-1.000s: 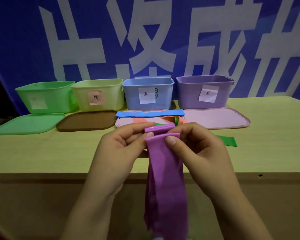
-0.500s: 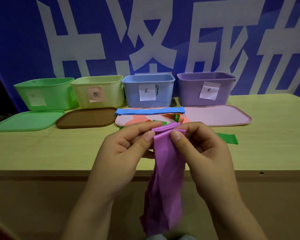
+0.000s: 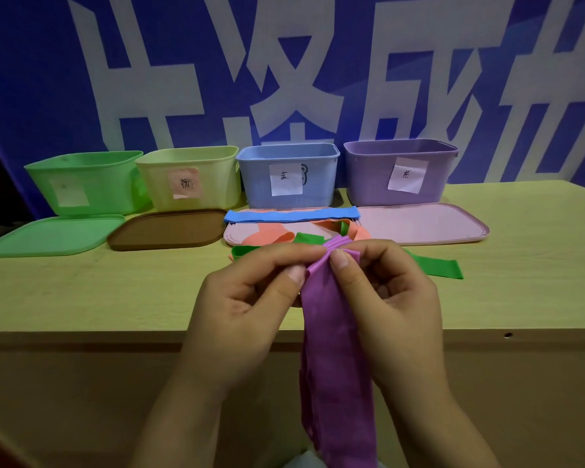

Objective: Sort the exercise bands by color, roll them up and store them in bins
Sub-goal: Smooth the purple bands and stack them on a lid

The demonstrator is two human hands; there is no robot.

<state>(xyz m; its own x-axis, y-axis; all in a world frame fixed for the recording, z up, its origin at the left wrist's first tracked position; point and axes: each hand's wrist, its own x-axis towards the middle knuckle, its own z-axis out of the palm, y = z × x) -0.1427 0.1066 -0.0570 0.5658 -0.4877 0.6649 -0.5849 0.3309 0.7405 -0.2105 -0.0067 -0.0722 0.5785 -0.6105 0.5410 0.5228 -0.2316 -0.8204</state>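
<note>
A purple exercise band (image 3: 331,349) hangs down in front of the table edge, its top end folded into a small roll. My left hand (image 3: 247,298) and my right hand (image 3: 389,292) both pinch that top end between thumb and fingers. Behind my hands lie a blue band (image 3: 291,215), an orange band (image 3: 271,236) and a green band (image 3: 436,266). Four open bins stand in a row at the back: green (image 3: 81,182), yellow (image 3: 190,177), blue (image 3: 287,173) and purple (image 3: 399,170), each with a paper label.
Lids lie flat in front of the bins: a green lid (image 3: 51,234), a brown lid (image 3: 166,229) and two pink lids (image 3: 426,222), the left one partly under the bands. The wooden table (image 3: 81,292) ends at a front edge below my hands. A blue banner hangs behind.
The band's top end has been folded over further into a tighter bunch, and the hanging tail has drawn up slightly. Both hands keep their pinch.
</note>
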